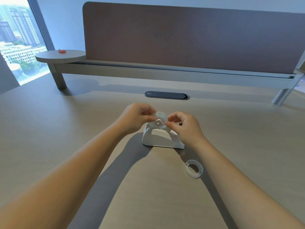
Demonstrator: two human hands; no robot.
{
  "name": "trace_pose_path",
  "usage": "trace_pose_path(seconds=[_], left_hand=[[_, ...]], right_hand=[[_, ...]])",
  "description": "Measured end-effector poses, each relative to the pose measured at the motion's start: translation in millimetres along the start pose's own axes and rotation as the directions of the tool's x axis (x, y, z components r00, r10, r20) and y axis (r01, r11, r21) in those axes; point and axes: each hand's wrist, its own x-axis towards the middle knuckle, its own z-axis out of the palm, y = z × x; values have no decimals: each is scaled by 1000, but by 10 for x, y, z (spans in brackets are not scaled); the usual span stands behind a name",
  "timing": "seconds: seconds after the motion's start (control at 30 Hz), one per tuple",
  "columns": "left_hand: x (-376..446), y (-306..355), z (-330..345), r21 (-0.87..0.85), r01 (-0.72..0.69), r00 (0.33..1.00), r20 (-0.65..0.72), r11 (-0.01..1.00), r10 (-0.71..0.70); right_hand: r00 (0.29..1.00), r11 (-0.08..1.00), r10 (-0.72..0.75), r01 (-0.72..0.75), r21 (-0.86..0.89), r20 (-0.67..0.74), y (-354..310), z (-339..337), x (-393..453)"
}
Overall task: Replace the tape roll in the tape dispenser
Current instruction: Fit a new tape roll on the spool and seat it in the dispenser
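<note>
While both bare forearms reach forward over the pale wood-grain surface (57,129), the 2 hands meet at a clear, round roll of tape with a white hub (159,120), held above the top of a white plastic tape dispenser with an arched opening through its body (162,139). The left hand (134,117) has its grip pinched shut on the roll's left rim, thumb and fingertips pressed against the edge. The right hand (186,128) has its grip closed on the roll's right rim in the same pinching way, the other fingers curled in toward the palm. The roll sits between the 2 grips, tilted so that its flat face and square hub hole show toward the camera; whether it touches the dispenser's cradle cannot be told.

The dispenser stands directly below the grips, its base flat on the surface and partly hidden behind the right hand. Nearer the camera than the right grip and off to its right, a white, empty ring-shaped tape core (193,168) lies flat, well apart from the dispenser. Beyond the grips, a dark oval cable port (166,95) is set into the surface, and further back a brown fabric divider panel (189,38) rises.
</note>
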Motion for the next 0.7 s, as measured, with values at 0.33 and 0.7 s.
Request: trace_pose_path(seconds=[0.33,0.7], left_hand=[[-14,-99,60,54,24,999,-28,998,-22],[-34,-197,87,-250,168,986,31,954,-166]], right_hand=[[1000,996,-11,13,-92,25,21,20,2],[991,988,123,-127,85,48,124,62,22]])
